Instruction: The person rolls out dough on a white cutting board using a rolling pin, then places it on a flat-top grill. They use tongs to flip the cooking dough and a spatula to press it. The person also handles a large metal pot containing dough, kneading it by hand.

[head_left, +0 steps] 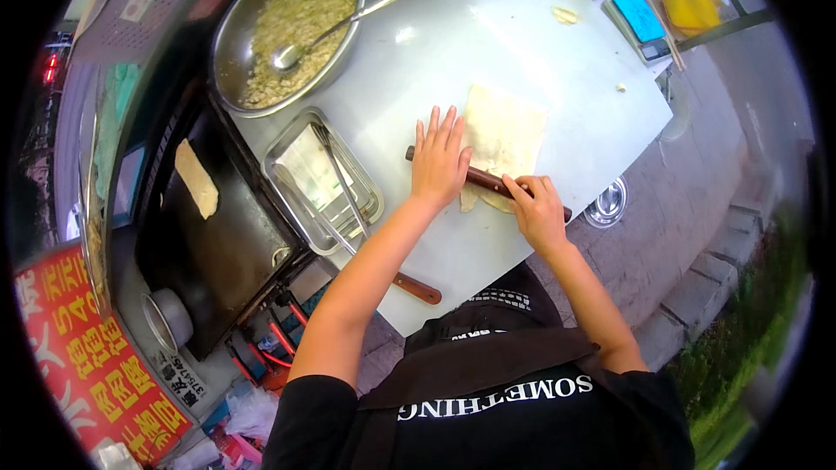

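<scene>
A flat rectangle of pale dough [505,126] lies on the metal worktop, with a dark wooden rolling pin [484,179] across its near edge. My left hand [440,161] rests palm down over the pin's left part, fingers stretched toward the far side. Nearer the pin's right end, my right hand [537,209] is closed on it, the fingers bent over the wood. A ragged bit of dough [470,199] shows on the near side of the pin. What my left palm covers is hidden.
To the left stand a bowl of chopped filling [305,30] with a spoon and a metal tray [370,200] holding tongs. A wooden handle [418,288] lies near my left forearm. One dough strip [196,178] sits on the griddle [218,252]. A scale [640,22] stands far right.
</scene>
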`<state>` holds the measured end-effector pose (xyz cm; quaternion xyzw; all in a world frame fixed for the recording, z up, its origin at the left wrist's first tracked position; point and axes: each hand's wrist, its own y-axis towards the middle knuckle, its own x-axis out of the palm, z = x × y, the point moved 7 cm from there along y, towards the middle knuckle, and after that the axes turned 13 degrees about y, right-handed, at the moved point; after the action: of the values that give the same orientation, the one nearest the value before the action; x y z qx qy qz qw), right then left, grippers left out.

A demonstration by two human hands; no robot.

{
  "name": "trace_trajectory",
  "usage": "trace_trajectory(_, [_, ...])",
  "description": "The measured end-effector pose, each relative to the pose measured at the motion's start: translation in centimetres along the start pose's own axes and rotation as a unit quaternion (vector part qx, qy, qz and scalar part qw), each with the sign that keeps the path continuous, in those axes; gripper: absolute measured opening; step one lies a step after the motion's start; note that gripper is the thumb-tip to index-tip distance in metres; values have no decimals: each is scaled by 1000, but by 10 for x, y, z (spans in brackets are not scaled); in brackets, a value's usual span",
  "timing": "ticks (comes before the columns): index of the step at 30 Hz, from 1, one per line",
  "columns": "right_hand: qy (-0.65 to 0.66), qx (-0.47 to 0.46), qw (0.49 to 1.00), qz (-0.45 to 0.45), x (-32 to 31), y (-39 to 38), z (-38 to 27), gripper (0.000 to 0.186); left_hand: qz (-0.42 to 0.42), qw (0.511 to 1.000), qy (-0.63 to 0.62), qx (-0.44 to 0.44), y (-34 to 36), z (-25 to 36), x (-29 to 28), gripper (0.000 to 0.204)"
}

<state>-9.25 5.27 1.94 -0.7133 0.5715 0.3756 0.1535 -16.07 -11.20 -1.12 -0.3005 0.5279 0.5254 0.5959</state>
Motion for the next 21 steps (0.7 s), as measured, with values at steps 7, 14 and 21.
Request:
trace_trajectory(7, [-124, 51, 990, 29, -5, 35, 19, 60, -44, 993, 77, 76, 40, 2, 14, 56])
trace_trajectory(14, [-175, 146, 973, 28, 23, 8, 40, 79, -97, 991, 89, 26, 17, -5, 25, 61])
trace_trajectory(21, [-206, 106, 971, 53, 0, 77, 56, 79, 10, 994, 99, 52, 83, -9, 12, 60])
